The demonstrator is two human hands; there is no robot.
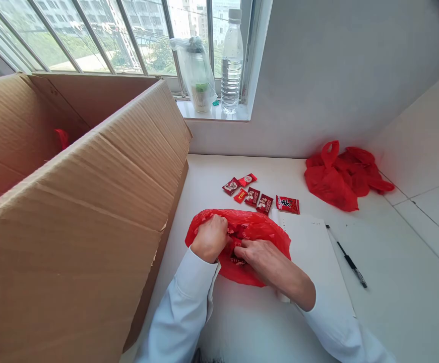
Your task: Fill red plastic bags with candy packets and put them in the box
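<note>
A red plastic bag (266, 227) lies with its mouth spread wide on the white surface. My left hand (209, 237) is closed at the left part of the mouth, gripping the bag's edge; its fingertips are hidden. Inside the bag is my right hand (257, 254), fingers bent and drawn together over small dark red snack packets (237, 260). What its fingertips hold is hidden. Just beyond the bag lie several small red wrapped packets (253, 196), with a larger red packet (288, 204) to their right.
On the left stands a large open cardboard box (102, 212) with something red inside. White paper (310, 252) and a black pen (350, 259) lie right of the bag. Red bags (343, 174) are heaped near the wall. A water bottle (232, 65) and a bagged cup (200, 75) occupy the windowsill.
</note>
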